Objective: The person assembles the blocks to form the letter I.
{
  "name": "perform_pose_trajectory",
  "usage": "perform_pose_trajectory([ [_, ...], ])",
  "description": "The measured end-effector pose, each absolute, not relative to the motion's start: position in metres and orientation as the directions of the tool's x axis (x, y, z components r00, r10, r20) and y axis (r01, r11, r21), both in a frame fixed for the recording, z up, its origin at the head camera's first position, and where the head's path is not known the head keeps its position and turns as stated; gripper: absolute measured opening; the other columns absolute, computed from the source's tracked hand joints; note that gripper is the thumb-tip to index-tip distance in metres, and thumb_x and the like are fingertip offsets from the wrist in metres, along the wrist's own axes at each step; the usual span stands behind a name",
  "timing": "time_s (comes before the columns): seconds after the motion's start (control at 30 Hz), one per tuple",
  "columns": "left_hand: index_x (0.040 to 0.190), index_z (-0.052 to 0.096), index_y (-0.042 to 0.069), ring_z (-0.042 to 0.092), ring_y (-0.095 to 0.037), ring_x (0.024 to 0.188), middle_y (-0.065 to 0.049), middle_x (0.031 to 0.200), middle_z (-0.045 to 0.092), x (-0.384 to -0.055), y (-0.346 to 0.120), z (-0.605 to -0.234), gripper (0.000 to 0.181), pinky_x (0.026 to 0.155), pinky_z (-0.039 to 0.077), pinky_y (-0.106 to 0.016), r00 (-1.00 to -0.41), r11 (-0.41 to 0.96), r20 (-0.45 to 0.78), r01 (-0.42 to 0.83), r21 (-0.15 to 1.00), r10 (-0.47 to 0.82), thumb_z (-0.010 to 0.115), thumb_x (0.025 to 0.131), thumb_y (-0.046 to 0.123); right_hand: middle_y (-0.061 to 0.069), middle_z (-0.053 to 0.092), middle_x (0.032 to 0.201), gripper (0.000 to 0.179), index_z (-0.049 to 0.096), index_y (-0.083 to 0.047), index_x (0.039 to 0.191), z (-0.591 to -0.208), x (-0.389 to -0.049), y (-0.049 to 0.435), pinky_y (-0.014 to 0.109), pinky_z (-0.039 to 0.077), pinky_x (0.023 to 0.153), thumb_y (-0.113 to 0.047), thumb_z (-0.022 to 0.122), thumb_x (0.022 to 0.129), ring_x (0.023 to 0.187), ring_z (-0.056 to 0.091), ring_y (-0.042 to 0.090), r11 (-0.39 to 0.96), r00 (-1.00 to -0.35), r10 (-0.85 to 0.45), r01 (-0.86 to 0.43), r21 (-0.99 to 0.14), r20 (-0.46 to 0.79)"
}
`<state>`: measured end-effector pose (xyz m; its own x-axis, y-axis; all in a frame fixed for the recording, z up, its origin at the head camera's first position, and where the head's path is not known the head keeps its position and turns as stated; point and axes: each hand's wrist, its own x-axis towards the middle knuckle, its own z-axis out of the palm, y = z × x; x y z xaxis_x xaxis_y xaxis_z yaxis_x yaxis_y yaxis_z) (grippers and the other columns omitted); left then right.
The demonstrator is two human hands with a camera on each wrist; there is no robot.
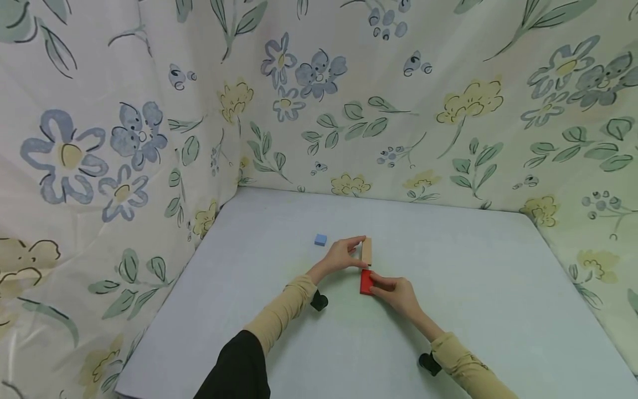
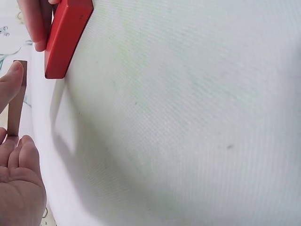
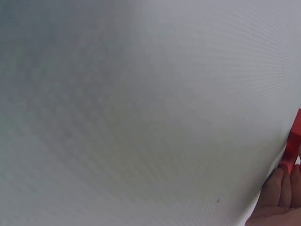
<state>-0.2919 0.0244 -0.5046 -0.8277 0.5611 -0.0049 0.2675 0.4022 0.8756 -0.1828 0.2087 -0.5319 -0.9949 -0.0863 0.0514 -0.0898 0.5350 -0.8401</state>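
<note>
Wood block (image 1: 366, 252) between left fingers (image 2: 29, 153)

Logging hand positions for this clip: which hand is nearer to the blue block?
Left. The left hand is near the blue block but apart from it; the right hand, gripping the red block, is farther away.

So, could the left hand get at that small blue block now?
Probably yes: the blue block lies near the left hand with nothing visible between them, though that hand grips the tan wooden block and might need to release it first.
</note>
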Motion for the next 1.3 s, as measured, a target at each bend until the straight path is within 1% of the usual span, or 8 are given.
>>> perform_pose_trajectory([
  [0.2, 0.143, 0.042, 0.010, 0.043, -0.019, 0.135, -0.006, 0.149, 0.041, -0.292, 0.026, -0.506, 0.080, 0.105, 0.041, -0.025, -0.824, 0.408, -0.004, 0.276, 0.870, 0.566, 0.082, 0.074, 0.015, 0.005, 0.067, 0.119, 0.040, 0.067, -0.011, 0.119, -0.532, -0.182, 0.210, 0.048, 0.046, 0.099, -0.017, 0.075, 0.081, 0.119, 0.058, 0.025, 0.521, -0.995, -0.089, -0.092, -0.848, 0.054],
  [0.77, 0.143, 0.042, 0.010, 0.044, -0.018, 0.134, -0.004, 0.149, 0.042, -0.292, 0.030, -0.511, 0.079, 0.106, 0.041, -0.026, -0.822, 0.434, -0.017, 0.283, 0.855, 0.569, 0.081, 0.075, 0.016, 0.006, 0.067, 0.118, 0.039, 0.068, -0.011, 0.118, -0.535, -0.184, 0.210, 0.049, 0.045, 0.100, -0.019, 0.075, 0.081, 0.120, 0.057, 0.027, 0.513, -0.996, -0.078, -0.073, -0.855, 0.038],
  [1.03, 0.143, 0.043, 0.009, 0.045, -0.018, 0.134, -0.006, 0.148, 0.043, -0.292, 0.030, -0.512, 0.076, 0.104, 0.042, -0.023, -0.804, 0.434, 0.007, 0.328, 0.839, 0.594, 0.080, 0.077, 0.021, 0.006, 0.066, 0.119, 0.039, 0.068, -0.012, 0.119, -0.534, -0.182, 0.211, 0.049, 0.046, 0.099, -0.019, 0.075, 0.081, 0.119, 0.057, 0.026, 0.501, -0.996, -0.083, -0.078, -0.862, 0.042],
  [1.17, 0.143, 0.043, 0.009, 0.044, -0.019, 0.135, -0.006, 0.148, 0.043, -0.295, 0.032, -0.516, 0.076, 0.106, 0.040, -0.025, -0.807, 0.433, -0.012, 0.304, 0.848, 0.590, 0.080, 0.076, 0.017, 0.006, 0.066, 0.119, 0.039, 0.067, -0.011, 0.119, -0.534, -0.182, 0.211, 0.049, 0.046, 0.099, -0.019, 0.075, 0.081, 0.119, 0.057, 0.026, 0.500, -0.995, -0.091, -0.088, -0.862, 0.048],
  [1.3, 0.142, 0.044, 0.010, 0.045, -0.020, 0.133, -0.006, 0.147, 0.044, -0.297, 0.033, -0.520, 0.076, 0.105, 0.041, -0.026, -0.815, 0.454, -0.023, 0.299, 0.839, 0.580, 0.080, 0.076, 0.017, 0.007, 0.066, 0.119, 0.040, 0.067, -0.011, 0.120, -0.534, -0.183, 0.211, 0.049, 0.046, 0.099, -0.018, 0.074, 0.081, 0.119, 0.058, 0.026, 0.499, -0.994, -0.096, -0.096, -0.861, 0.055],
])
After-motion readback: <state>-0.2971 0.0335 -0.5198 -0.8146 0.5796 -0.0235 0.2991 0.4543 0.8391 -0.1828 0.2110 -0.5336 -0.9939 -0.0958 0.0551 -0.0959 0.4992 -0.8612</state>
